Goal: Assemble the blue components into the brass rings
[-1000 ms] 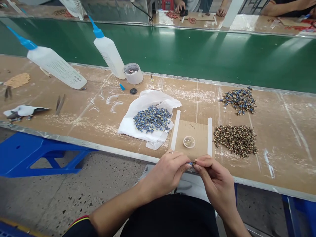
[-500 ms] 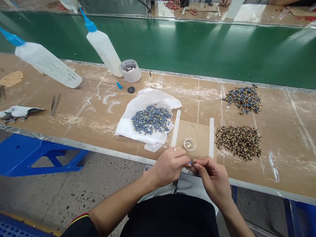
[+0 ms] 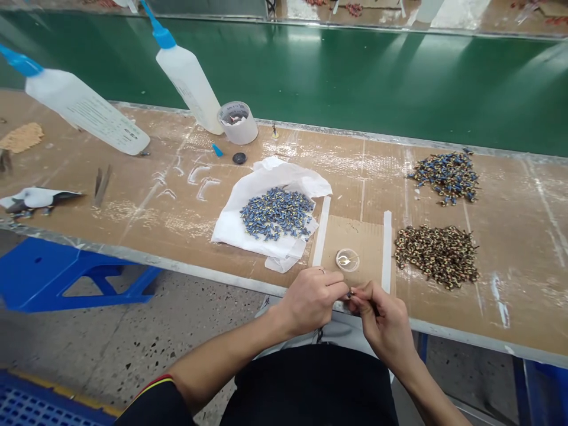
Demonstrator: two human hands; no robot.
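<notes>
L hand [image 3: 313, 299] is curling in, thumb + forefinger pinching a small dark pc [image 3: 350, 293]; the pc's detail is too small to tell. R hand [image 3: 384, 316] is gripping the same pc from the other side, fingertips bunching, nearly touching L's. Pc is sitting btwn both sets of fingertips, over the near edge of the table [image 3: 523, 225], just on the near side of a clear round dish [image 3: 347, 260]. Dish is holding thin pale strands, shallow, shiny wall, resting on a matte cardbd pad [image 3: 355, 231]; white tape strips [image 3: 387, 254] are flanking the pad L & R.

L of pad: crumpled white sheet [image 3: 235, 213], soft folds, is carrying a heap of tiny blue/yellow pcs [image 3: 276, 213]. R of pad, near R hand: brown heap [image 3: 437, 255] of small ring-like bits is spreading low; beyond it a mixed blue/brown heap [image 3: 446, 176] is lying.

Farther back: translucent tape roll [image 3: 239, 131] is standing beside a blue-tipped plastic bottle [image 3: 190, 89]; black disc [image 3: 239, 158] + blue cone [image 3: 217, 150] are lying in front. Table's brown cardbd-like top is showing glossy, wrinkled clear film. Smooth green surface [image 3: 355, 77] is running along behind.
</notes>
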